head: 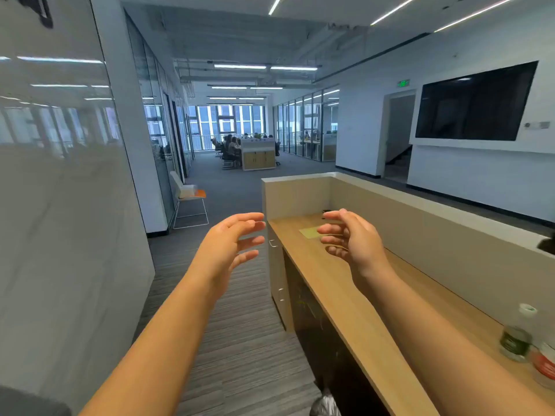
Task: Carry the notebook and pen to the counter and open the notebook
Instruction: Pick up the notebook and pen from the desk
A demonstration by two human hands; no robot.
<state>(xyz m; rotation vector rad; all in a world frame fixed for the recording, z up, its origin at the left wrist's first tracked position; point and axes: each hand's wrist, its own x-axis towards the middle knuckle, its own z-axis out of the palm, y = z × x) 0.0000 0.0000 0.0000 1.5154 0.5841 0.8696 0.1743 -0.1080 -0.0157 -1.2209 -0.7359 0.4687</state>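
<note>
A pale yellow-green notebook (310, 232) lies flat and closed on the far end of the long wooden counter (339, 289). A small dark object (326, 211), perhaps the pen, lies just beyond it near the partition wall; it is too small to be sure. My right hand (350, 237) hovers over the counter with fingers spread, its fingertips overlapping the notebook's right edge in view. My left hand (232, 240) is held out over the floor left of the counter, fingers apart, palm facing right. Both hands hold nothing.
A beige partition (420, 223) runs along the counter's far side. A plastic bottle (517, 333) and a red-labelled container (545, 366) stand at the counter's near right. A white chair (189, 199) stands by the glass wall on the left. Carpeted corridor leads ahead.
</note>
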